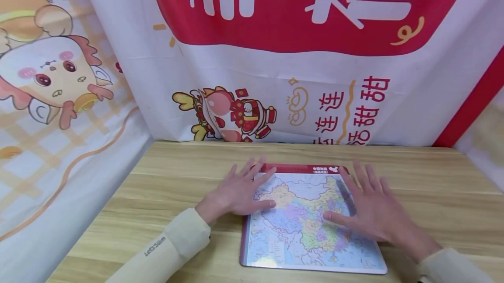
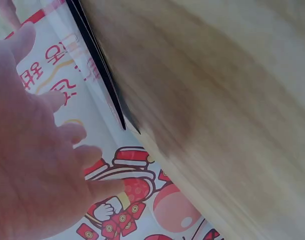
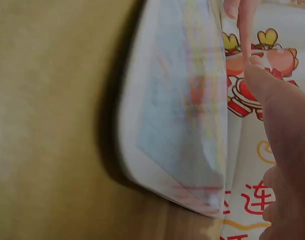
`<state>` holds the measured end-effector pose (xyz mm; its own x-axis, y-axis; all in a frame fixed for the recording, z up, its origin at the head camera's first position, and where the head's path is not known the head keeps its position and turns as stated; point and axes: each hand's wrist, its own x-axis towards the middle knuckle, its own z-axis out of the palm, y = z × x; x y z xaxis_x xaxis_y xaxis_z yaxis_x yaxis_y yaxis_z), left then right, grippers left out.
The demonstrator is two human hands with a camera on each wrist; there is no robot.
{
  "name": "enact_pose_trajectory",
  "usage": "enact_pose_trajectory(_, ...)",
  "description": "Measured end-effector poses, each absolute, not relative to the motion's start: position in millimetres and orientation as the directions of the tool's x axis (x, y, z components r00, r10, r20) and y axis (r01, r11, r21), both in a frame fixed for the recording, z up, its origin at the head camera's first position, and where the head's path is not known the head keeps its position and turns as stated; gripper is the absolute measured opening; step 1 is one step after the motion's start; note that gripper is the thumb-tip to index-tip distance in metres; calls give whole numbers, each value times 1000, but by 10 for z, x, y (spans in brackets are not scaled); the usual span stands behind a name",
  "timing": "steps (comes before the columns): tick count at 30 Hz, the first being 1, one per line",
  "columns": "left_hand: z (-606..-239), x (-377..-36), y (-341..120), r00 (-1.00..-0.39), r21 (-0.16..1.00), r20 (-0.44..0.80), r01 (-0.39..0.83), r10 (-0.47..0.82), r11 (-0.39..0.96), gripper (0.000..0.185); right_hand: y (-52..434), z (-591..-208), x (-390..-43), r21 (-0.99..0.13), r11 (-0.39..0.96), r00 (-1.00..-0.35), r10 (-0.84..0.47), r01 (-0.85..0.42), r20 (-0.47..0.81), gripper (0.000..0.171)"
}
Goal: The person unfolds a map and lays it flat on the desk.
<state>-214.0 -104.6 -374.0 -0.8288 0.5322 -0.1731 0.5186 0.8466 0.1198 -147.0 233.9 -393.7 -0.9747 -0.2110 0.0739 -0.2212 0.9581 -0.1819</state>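
A map board (image 1: pixel 311 226) lies flat on the table (image 1: pixel 165 173), near its front edge and a little right of the middle. The left hand (image 1: pixel 240 191) rests on the board's left far corner, partly on the table beside it. The right hand (image 1: pixel 370 208) lies on the board's right side, fingers toward the far edge. A banner (image 1: pixel 315 90) hangs behind the table, and another banner (image 1: pixel 59 99) stands along the table's left side.

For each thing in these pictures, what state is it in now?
Map board: flat on the wooden table, picture side up.
Left hand: fingers spread, resting on the board's left edge.
Right hand: fingers spread, resting on the board's right side.
Printed cloth: hanging behind the table.
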Motion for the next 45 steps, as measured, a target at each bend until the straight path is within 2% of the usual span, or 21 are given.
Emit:
enact_pose_trajectory(7,-3755,-2163,-1059,-788,191,-275,517,551,834,88,2224,-4020,-1328,-257,941,-969,-241,-220,-55,124)
enact_pose_trajectory(13,-3768,-2181,-1065,-787,196,-339,477,515,857,89,2207,-4090,-1329,-252,942,-959,-258,-223,-117,123)
enact_pose_trajectory(31,-3754,-2046,-1214,-798,176,-379,434,468,884,91,2292,-4148,-1540,-218,954,-972,-223,-204,-68,124)
enact_pose_trajectory(45,-3736,-1892,-1385,-803,168,-378,429,460,888,89,2261,-4101,-1824,-192,962,-973,-213,-193,-89,116)
